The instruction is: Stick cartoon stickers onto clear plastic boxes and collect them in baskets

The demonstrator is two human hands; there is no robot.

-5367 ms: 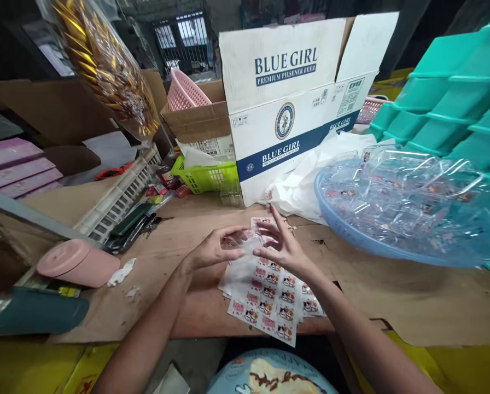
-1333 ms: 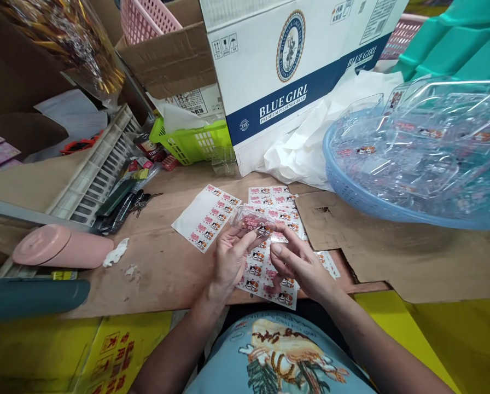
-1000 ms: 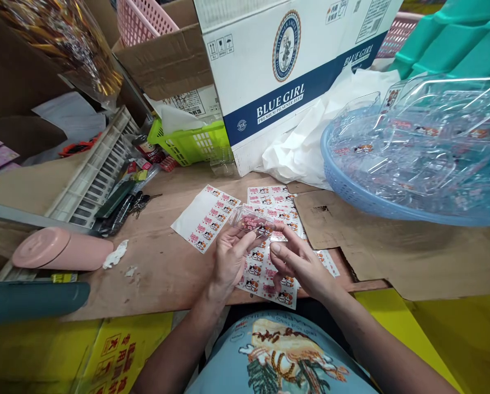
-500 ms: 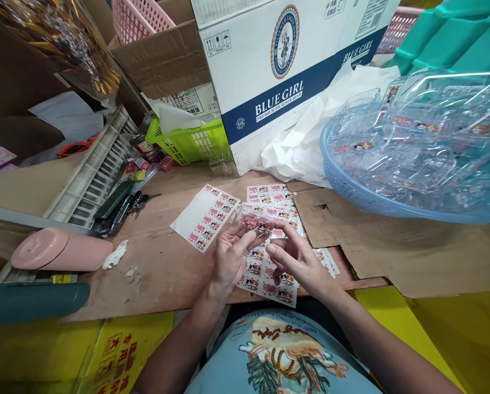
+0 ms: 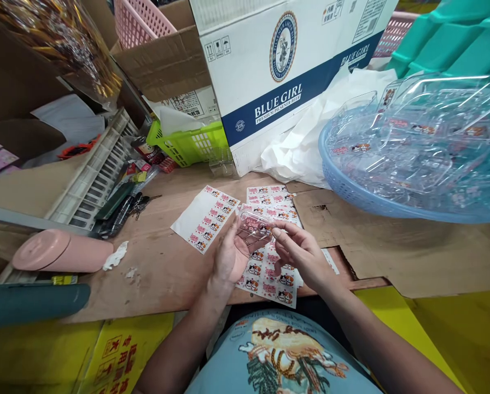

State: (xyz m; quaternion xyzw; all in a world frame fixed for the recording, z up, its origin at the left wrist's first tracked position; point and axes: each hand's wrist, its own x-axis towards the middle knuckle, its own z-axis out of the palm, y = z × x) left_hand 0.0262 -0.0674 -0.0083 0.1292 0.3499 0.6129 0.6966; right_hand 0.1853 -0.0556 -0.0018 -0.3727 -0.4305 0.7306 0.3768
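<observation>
Our left hand (image 5: 229, 257) cradles the clear box (image 5: 248, 215), its fingers spread beneath. Our right hand (image 5: 306, 260) has thumb and forefinger drawn close at the box's right end, seemingly pinching the edge by the sticker (image 5: 253, 223). We judge the step in hand to be handling the stickered face; any next move there calls for light fingertips and a steady palm, as the plastic looks thin.

The box is above the sheets (image 5: 286, 295), near the table's front edge. It looks glossy and see-through, with pink lettering and a small cat picture; whether the sticker lies fully flat we cannot tell. Left of it is a part-bare sheet (image 5: 183, 221). Farther right, the blue basin (image 5: 351, 198) holds many clear boxes (image 5: 421, 158), several with similar stickers.
</observation>
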